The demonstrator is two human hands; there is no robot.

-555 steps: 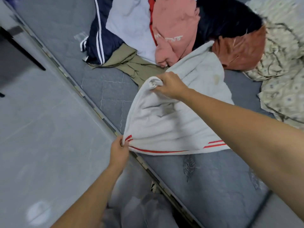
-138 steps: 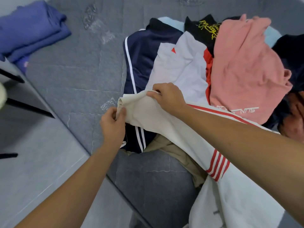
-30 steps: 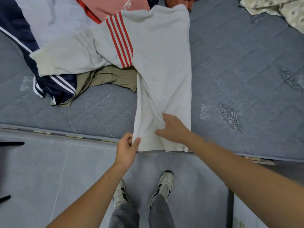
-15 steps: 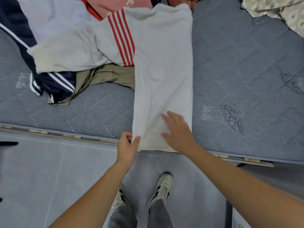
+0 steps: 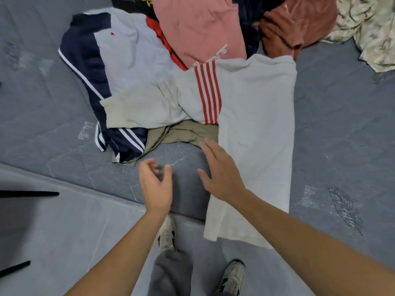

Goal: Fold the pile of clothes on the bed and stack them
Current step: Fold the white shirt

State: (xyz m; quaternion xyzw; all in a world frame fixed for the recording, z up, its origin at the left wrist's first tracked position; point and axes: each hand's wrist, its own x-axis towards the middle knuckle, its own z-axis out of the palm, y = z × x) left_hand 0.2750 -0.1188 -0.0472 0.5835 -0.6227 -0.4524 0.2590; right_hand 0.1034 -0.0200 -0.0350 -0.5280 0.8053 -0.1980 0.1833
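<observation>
A white shirt point(image 5: 256, 124) with red stripes on the sleeve lies lengthwise on the grey mattress point(image 5: 331, 146), its body folded narrow and its hem hanging over the bed edge. One sleeve point(image 5: 145, 107) spreads left over the pile. My right hand point(image 5: 220, 171) hovers open at the shirt's left edge, fingers spread. My left hand point(image 5: 156, 184) is beside it over bare mattress, fingers loosely curled, holding nothing. Behind lies the pile: a navy-and-white garment point(image 5: 106, 60), a pink top point(image 5: 198, 28), a rust-brown piece point(image 5: 297, 24), khaki cloth point(image 5: 181, 133).
A patterned cream sheet point(image 5: 374, 28) lies crumpled at the back right. The grey tiled floor point(image 5: 53, 242) runs along the bed's near edge, with my shoes point(image 5: 167, 233) on it. Dark furniture legs point(image 5: 27, 193) stick in from the left.
My left hand has let go of the shirt's hem corner and lifted away. My right hand came off the cloth and moved up to the shirt's left edge. The view shifted toward the pile.
</observation>
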